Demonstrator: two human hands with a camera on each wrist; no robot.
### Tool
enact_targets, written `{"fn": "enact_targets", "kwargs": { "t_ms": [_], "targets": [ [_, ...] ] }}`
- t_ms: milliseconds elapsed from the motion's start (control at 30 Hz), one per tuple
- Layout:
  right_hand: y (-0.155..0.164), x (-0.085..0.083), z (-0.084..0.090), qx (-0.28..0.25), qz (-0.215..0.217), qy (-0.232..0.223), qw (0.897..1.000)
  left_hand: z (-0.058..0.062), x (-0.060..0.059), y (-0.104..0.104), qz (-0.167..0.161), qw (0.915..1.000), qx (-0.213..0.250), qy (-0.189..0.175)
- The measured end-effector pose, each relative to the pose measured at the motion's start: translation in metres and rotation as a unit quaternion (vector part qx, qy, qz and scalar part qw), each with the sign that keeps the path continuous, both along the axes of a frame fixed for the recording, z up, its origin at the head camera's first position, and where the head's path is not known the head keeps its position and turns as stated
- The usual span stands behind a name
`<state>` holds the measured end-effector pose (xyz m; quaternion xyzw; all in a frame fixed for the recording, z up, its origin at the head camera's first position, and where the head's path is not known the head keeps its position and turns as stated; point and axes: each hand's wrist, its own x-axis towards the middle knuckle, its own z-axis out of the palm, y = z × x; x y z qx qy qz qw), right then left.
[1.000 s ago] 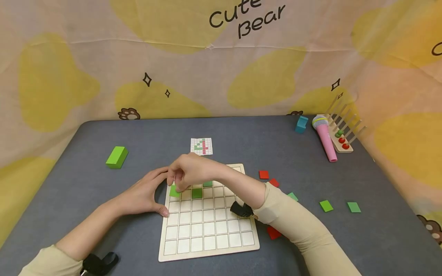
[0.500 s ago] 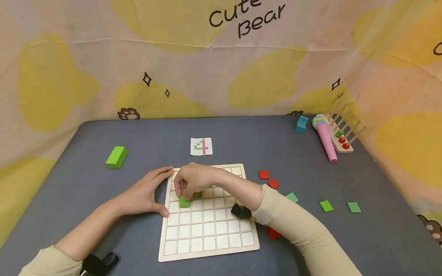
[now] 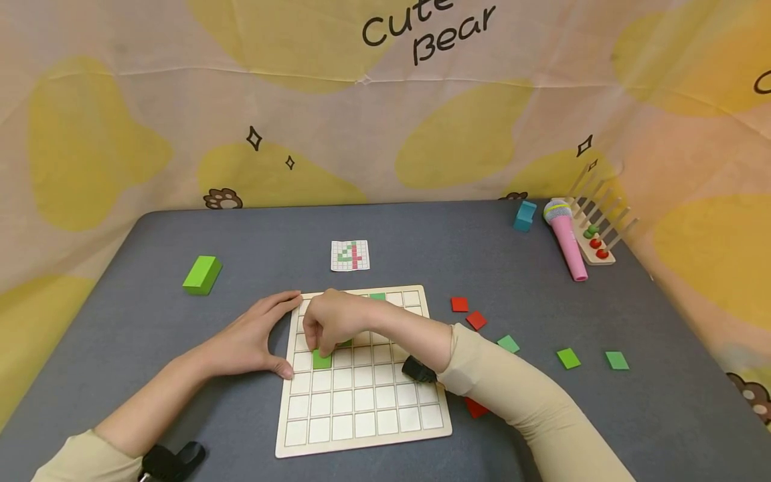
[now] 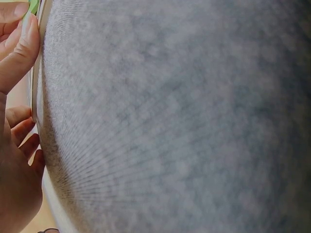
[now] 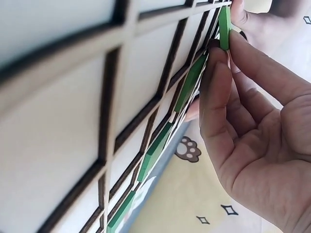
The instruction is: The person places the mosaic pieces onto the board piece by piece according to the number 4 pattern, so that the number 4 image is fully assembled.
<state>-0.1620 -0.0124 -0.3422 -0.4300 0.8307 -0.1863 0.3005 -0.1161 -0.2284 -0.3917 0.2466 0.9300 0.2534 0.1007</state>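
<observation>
a person sets a flat green square tile [image 3: 322,361] into a pale wooden grid board [image 3: 364,435] on a grey table [image 3: 421,241].
the right hand [image 3: 333,321] pinches the tile over a cell near the board's left edge. the left hand [image 3: 253,338] lies relaxed, fingers straight, against that edge.

A grid board [image 3: 361,415] is lying on the tabletop [image 3: 421,248] near its front edge. The left hand [image 3: 249,341] is resting against the board's left edge, and the right hand [image 3: 334,321] is reaching over the board, pinching a tile [image 3: 322,360] sitting in a cell near that edge. A pattern card [image 3: 350,255] is lying behind the board. A block [image 3: 201,274] is sitting well to the left. Loose tiles [image 3: 567,358] are lying to the right, and a toy microphone [image 3: 565,239] is lying at the far right corner.
</observation>
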Motion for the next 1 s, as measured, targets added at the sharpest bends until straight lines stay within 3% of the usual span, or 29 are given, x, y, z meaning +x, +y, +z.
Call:
{"fn": "enact_targets", "kwargs": {
  "t_ms": [1000],
  "targets": [
    [-0.0053,0.0040,-0.0024,0.013,0.012,0.050,0.999,0.0000,0.0017,0.0012,-0.003,0.9999,0.000,0.012]
  ]
}}
